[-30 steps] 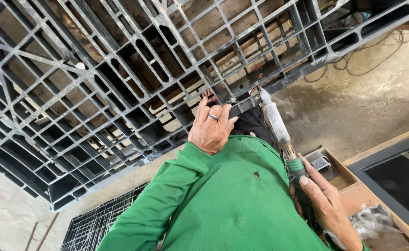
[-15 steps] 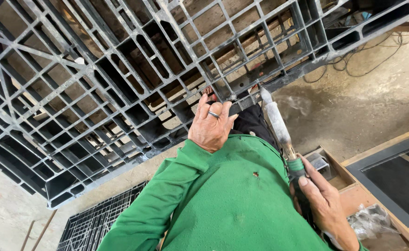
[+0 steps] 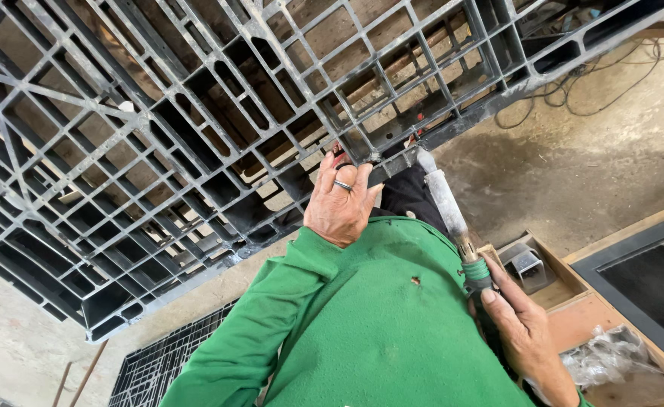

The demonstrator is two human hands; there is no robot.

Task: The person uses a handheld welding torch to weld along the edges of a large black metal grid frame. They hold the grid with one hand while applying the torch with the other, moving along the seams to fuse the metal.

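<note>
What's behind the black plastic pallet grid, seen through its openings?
Through the pallet openings, wooden boards and pale ground show. The left hand and the grid's ribs hide the rest near the tool tip.

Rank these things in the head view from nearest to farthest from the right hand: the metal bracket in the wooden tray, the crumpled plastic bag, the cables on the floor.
From the right hand:
1. Metal bracket, just above it in the tray.
2. Crumpled plastic bag, to its right.
3. Cables, far up near the pallet's edge.

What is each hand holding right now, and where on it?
Right hand grips the rod-shaped tool at its green-wrapped handle end; left hand grips the black pallet's edge rib.
</note>
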